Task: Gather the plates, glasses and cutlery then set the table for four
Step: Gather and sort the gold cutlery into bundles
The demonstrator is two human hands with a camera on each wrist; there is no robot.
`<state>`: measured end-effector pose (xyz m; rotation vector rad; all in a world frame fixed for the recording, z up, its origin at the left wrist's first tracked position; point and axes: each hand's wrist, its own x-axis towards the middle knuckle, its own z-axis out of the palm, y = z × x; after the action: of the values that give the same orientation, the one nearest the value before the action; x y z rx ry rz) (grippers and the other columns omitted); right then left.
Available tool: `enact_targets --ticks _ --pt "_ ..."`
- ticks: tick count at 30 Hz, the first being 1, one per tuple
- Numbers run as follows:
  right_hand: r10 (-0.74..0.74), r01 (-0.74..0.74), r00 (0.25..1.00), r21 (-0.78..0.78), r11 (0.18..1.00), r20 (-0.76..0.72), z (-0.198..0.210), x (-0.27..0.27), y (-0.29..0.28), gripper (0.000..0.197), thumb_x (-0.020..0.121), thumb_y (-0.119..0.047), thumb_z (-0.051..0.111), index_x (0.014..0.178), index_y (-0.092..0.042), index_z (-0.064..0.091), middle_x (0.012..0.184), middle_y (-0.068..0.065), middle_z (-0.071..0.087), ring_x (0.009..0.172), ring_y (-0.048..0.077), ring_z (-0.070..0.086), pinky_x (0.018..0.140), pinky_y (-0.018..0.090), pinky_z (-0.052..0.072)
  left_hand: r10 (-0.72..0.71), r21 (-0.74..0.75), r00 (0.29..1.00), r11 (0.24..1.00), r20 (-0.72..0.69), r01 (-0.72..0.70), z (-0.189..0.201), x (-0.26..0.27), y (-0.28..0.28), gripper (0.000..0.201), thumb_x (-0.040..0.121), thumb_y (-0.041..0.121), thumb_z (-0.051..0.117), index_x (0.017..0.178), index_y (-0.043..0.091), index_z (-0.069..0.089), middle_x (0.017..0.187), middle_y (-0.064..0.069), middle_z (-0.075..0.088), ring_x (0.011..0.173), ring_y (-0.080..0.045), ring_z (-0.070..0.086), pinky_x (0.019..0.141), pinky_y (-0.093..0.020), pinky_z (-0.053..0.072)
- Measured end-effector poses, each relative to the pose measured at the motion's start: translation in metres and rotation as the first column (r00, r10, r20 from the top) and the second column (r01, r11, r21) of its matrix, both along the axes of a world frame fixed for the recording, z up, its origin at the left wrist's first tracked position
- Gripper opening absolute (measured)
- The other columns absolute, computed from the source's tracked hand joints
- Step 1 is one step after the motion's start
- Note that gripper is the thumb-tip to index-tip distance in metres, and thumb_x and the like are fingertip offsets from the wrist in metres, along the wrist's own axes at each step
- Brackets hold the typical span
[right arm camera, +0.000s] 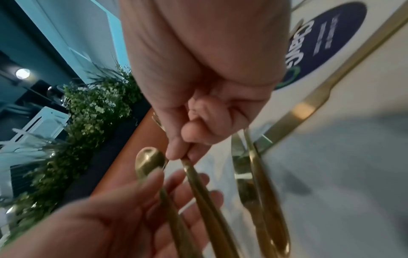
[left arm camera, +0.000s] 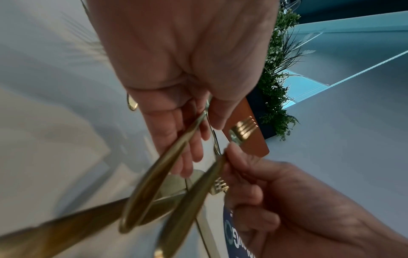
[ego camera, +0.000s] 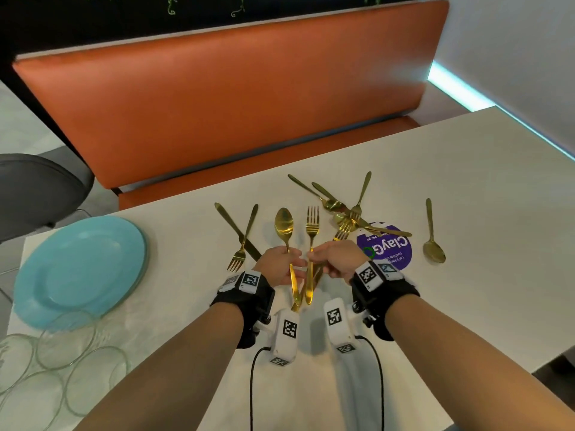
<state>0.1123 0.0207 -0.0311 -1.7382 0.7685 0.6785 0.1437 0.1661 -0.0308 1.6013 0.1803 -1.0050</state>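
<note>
Behind, an orange bench flanks the white table.

Probably restaurant: orange booth bench

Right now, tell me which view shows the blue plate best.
Head view. The blue plate lies whole at the table's left edge, overlapping some clear glass rims nearer the camera. The left wrist and right wrist views show none of it; hands and gold cutlery fill them.
</note>
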Motion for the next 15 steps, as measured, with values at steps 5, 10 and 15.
enact_targets --ticks 5,10,15 --pt "-0.045 0.044 0.995 0.021 0.999 0.09 -0.007 0.0 0.026 0.011 0.084 -0.013 0.066 0.074 -0.014 0.066 0.052 0.006 0.053 0.041 0.013 0.043 0.042 0.019 0.034 -0.037 -0.012 0.998 0.999 -0.047 0.037 -0.002 0.003 0.005 0.017 0.1 0.018 0.042 0.101 0.006 0.053 0.084 -0.01 0.062 0.075 -0.024 0.066 0.084 -0.039 0.054" --pt "0.021 -0.019 0.991 -0.019 1.0 0.132 -0.009 0.003 0.034 0.015 0.083 -0.009 0.066 0.071 -0.018 0.066 0.064 0.006 0.059 0.05 0.013 0.051 0.043 0.018 0.039 -0.031 0.011 0.996 0.999 -0.084 0.032 -0.006 0.008 0.012 0.011 0.098 0.013 0.045 0.09 0.008 0.05 0.078 -0.012 0.062 0.055 -0.017 0.067 0.065 -0.031 0.057" --pt "0.035 -0.001 0.994 -0.311 0.95 0.103 -0.012 0.004 0.009 0.015 0.087 -0.013 0.059 0.096 -0.01 0.071 0.088 0.007 0.069 0.064 0.013 0.054 0.053 0.017 0.047 0.057 0.03 0.994 0.998 -0.088 -0.055 -0.005 0.015 0.016 0.015 0.101 0.012 0.038 0.092 0.005 0.047 0.079 -0.012 0.057 0.065 -0.024 0.056 0.064 -0.032 0.048"
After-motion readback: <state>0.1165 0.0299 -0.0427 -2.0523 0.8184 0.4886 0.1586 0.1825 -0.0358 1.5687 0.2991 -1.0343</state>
